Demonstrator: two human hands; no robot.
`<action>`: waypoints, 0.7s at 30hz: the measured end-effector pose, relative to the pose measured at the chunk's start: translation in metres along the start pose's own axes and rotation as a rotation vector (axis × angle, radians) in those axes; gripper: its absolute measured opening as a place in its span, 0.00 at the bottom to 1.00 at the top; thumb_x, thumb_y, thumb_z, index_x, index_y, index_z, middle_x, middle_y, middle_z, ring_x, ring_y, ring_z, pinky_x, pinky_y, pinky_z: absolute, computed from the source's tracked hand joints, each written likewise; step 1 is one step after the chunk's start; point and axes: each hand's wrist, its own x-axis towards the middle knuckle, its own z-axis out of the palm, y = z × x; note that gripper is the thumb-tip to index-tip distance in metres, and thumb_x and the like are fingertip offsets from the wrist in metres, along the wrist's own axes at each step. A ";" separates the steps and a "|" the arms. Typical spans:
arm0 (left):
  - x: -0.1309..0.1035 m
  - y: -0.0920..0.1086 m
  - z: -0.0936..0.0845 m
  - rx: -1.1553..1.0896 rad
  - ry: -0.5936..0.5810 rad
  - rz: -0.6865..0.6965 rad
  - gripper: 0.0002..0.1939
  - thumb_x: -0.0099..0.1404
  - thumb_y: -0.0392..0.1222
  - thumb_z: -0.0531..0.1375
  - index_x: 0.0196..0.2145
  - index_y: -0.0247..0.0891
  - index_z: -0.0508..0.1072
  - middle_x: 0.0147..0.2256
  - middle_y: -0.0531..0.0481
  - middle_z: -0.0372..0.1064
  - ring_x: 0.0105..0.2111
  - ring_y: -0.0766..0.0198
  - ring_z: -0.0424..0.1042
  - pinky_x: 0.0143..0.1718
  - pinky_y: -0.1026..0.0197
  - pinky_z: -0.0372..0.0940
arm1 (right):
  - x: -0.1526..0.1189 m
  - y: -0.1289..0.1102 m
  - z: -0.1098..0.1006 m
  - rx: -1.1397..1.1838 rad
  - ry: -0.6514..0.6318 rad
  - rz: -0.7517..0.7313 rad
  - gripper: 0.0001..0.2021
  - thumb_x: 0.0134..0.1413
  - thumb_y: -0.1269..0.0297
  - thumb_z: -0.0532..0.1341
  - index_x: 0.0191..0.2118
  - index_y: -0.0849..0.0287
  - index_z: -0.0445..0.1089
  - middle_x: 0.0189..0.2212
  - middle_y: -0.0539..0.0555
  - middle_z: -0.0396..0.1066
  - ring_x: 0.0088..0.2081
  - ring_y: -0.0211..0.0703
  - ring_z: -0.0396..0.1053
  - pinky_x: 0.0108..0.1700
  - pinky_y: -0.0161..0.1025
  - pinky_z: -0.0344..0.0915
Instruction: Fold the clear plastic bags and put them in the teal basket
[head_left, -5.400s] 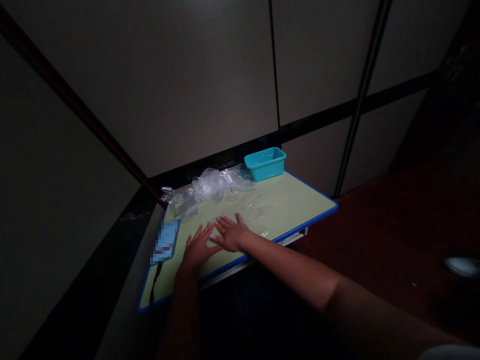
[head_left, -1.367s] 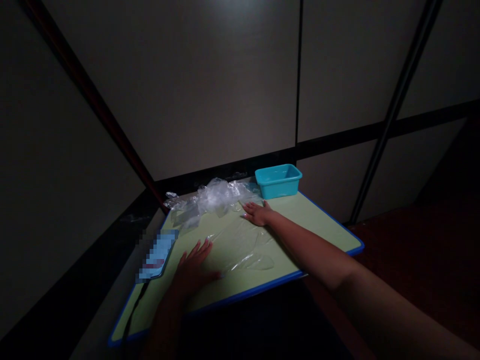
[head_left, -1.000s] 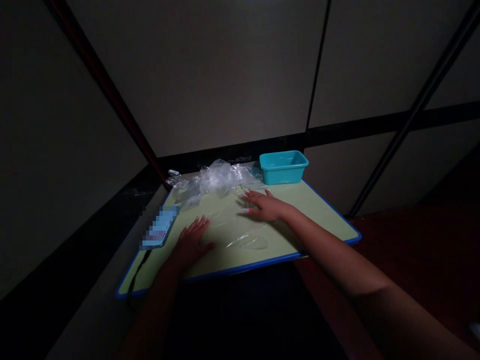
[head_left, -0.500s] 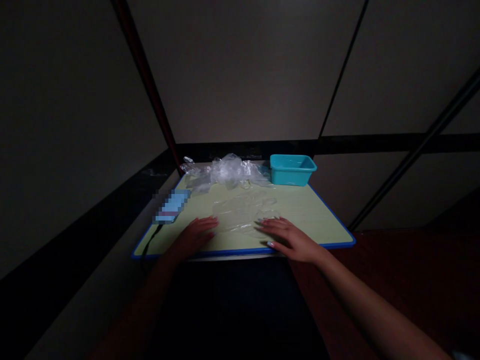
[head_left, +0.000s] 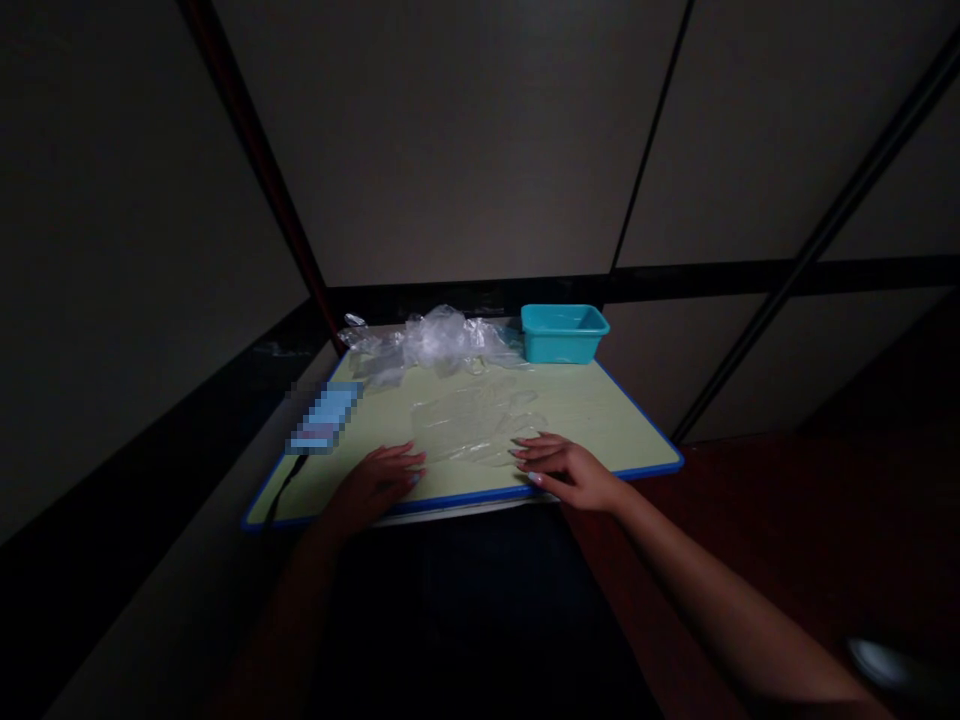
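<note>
Plastic film (head_left: pixel 465 420), clear, thin and creased, lies spread nearly flat at the middle of the frame on a pale yellow-green table (head_left: pixel 615 430); pale glints mark its folds, and its outline is faint. At its lower left I see the left hand (head_left: pixel 379 480), released, fingers extended; at its lower right, the right hand (head_left: pixel 566 470), also released, fingers spread and slightly bent. I cannot tell whether either presses on the film. Above lies a crumpled plastic heap (head_left: pixel 442 340), just beside a turquoise tub (head_left: pixel 564 340); a pixelated blue object (head_left: pixel 326 415) lies left of centre. Compared with the frame 1.4 s ago, the right hand has moved from the film's far side to its near right; the heap and tub keep their places on the table.
</note>
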 end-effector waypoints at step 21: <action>0.002 0.001 0.000 -0.121 0.042 -0.022 0.22 0.62 0.57 0.52 0.46 0.44 0.74 0.49 0.49 0.70 0.56 0.54 0.61 0.57 0.43 0.51 | 0.047 0.003 -0.017 0.402 0.139 0.051 0.17 0.57 0.52 0.55 0.42 0.57 0.75 0.42 0.58 0.73 0.46 0.47 0.69 0.50 0.48 0.62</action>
